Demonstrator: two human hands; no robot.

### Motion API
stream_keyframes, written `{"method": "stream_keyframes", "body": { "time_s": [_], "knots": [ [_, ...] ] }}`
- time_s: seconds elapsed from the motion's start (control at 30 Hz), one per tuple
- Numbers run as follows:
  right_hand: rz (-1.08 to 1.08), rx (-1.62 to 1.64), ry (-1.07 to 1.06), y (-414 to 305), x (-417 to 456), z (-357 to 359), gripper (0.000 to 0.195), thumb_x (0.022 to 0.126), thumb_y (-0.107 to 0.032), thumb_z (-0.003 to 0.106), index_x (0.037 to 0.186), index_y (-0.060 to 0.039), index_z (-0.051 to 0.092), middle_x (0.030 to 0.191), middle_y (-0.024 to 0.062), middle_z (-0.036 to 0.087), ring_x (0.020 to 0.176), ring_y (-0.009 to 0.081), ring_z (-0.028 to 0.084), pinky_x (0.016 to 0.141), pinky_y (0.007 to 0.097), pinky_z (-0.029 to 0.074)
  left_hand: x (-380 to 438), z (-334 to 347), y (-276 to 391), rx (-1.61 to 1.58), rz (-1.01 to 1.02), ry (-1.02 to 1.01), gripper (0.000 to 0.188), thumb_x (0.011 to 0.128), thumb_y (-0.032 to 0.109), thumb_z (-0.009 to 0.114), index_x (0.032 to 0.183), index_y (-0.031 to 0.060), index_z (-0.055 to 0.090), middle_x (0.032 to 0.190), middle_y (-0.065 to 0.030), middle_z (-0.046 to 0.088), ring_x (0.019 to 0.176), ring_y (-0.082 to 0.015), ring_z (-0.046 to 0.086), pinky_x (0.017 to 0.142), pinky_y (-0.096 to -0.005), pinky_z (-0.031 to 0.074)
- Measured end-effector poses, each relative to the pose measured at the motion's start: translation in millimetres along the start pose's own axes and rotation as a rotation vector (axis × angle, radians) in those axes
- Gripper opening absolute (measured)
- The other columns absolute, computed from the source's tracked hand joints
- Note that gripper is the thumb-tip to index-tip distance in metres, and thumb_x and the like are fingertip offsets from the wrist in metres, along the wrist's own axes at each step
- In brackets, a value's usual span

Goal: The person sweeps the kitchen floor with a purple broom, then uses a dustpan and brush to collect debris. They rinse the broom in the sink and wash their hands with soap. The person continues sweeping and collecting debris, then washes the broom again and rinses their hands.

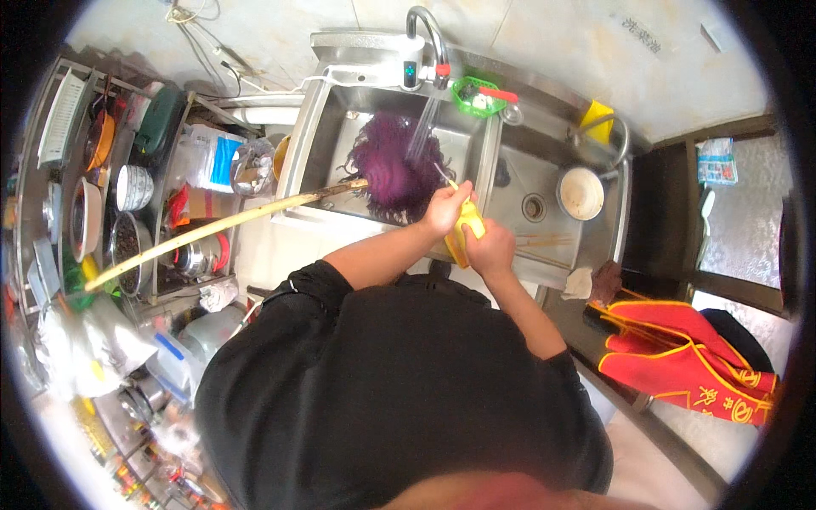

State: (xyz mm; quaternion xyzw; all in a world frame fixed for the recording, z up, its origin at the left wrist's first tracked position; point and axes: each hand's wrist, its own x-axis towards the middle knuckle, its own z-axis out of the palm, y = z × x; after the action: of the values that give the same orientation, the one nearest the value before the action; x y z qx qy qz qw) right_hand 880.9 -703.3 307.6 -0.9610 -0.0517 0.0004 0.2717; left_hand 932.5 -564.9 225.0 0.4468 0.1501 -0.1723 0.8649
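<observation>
A purple mop head (395, 169) of stringy strands lies wet in the left basin (468, 137) of a stainless steel sink. Its wooden handle (223, 223) slants out over the basin's front left edge. Water runs onto the strands from a curved faucet (440, 67). Over the basin's front edge, both hands are on a yellow plastic bottle (470, 217). My left hand (444, 210) grips its upper end, beside a thin white tip pointing at the mop. My right hand (492, 245) is closed around the body, hiding part of it.
A green basket (477, 97) with a red-handled tool sits behind the basin. The right basin (516, 169) holds a white bowl (580, 194) and chopsticks (542, 240). Crowded shelves (169, 255) stand at left, under the mop handle's end. Red aprons (663, 344) hang at right.
</observation>
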Motion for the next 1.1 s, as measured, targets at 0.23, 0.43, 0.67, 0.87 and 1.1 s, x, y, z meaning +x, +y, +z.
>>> {"method": "stream_keyframes", "body": {
  "time_s": [0.23, 0.43, 0.67, 0.87, 1.1],
  "knots": [
    [0.027, -0.045, -0.075, -6.4, -0.9, -3.7, 0.042, 0.088, -0.044, 0.074, 0.084, -0.0031, 0.068, 0.078, 0.0243, 0.070, 0.074, 0.0457, 0.069, 0.067, 0.0547, 0.053, -8.8, 3.8, 3.5, 0.185, 0.220, 0.038, 0.038, 0.108, 0.038, 0.058, 0.092, 0.0061, 0.069, 0.081, 0.0012, 0.064, 0.073, -0.0105, 0.059, 0.070, -0.0287, 0.047],
    [-0.011, -0.070, -0.047, 7.1, 8.7, 6.7, 0.044, 0.088, -0.046, 0.073, 0.083, -0.0031, 0.067, 0.076, 0.0241, 0.069, 0.072, 0.0471, 0.068, 0.065, 0.0557, 0.053, -3.2, -1.3, 30.4, 0.164, -0.040, -0.011, 0.042, 0.104, 0.043, 0.063, 0.091, 0.0038, 0.070, 0.081, -0.0004, 0.066, 0.075, -0.0116, 0.060, 0.072, -0.0299, 0.049],
    [0.085, -0.084, -0.051, -11.4, 14.9, 5.7, 0.046, 0.090, -0.044, 0.072, 0.084, 0.0014, 0.069, 0.079, 0.0287, 0.068, 0.078, 0.0506, 0.067, 0.070, 0.0570, 0.050, 14.5, -5.0, 21.8, 0.107, -0.001, -0.048, 0.042, 0.100, 0.043, 0.069, 0.090, 0.0030, 0.074, 0.084, -0.0032, 0.070, 0.074, -0.0119, 0.063, 0.070, -0.0301, 0.050],
    [0.085, -0.051, -0.005, -14.0, 13.2, 9.6, 0.046, 0.090, -0.042, 0.072, 0.082, 0.0029, 0.068, 0.078, 0.0293, 0.068, 0.077, 0.0509, 0.067, 0.069, 0.0569, 0.050, 28.0, -3.3, 7.6, 0.233, 0.031, 0.008, 0.041, 0.098, 0.042, 0.072, 0.089, 0.0028, 0.074, 0.081, -0.0028, 0.070, 0.073, -0.0115, 0.062, 0.068, -0.0317, 0.050],
    [0.143, -0.107, -0.022, -19.5, 15.9, 7.2, 0.043, 0.091, -0.039, 0.072, 0.083, 0.0030, 0.068, 0.078, 0.0290, 0.068, 0.076, 0.0506, 0.067, 0.069, 0.0566, 0.051, 31.0, -7.3, 21.3, 0.336, -0.035, -0.060, 0.045, 0.097, 0.047, 0.072, 0.089, 0.0024, 0.075, 0.082, -0.0031, 0.070, 0.074, -0.0110, 0.062, 0.070, -0.0306, 0.051]
  ]
}}
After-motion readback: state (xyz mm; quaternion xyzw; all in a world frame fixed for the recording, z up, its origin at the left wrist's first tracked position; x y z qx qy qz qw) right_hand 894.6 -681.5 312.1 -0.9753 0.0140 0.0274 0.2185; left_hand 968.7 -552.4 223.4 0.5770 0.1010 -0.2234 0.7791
